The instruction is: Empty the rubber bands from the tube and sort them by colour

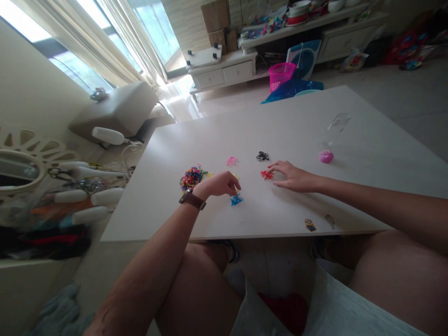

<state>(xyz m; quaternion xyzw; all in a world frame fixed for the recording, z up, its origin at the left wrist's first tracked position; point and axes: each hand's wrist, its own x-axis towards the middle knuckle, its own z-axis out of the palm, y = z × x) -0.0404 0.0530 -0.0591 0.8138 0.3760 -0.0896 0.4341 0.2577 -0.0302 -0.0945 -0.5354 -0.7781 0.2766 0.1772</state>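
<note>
My left hand point(221, 183), with a brown watch at its wrist, hangs over a small blue heap of rubber bands point(236, 200). Its fingers are curled down and drawn together; what they pinch, if anything, is too small to make out. My right hand point(293, 177) has its fingers apart, the index fingertip at the red rubber bands point(266, 175). Black rubber bands point(262, 156) lie just behind the red ones, and pink rubber bands point(232, 161) lie farther left. Left of my left hand is a mixed multicoloured pile point(192, 178). Some yellow bands are partly hidden behind that hand.
On the white table point(290, 128) stand a clear jar point(338, 126) and a pink lid-like piece point(325, 156) at the right. A minion sticker point(310, 225) is near the front edge. Beyond the table are a pink basket point(281, 75) and a cabinet point(224, 72).
</note>
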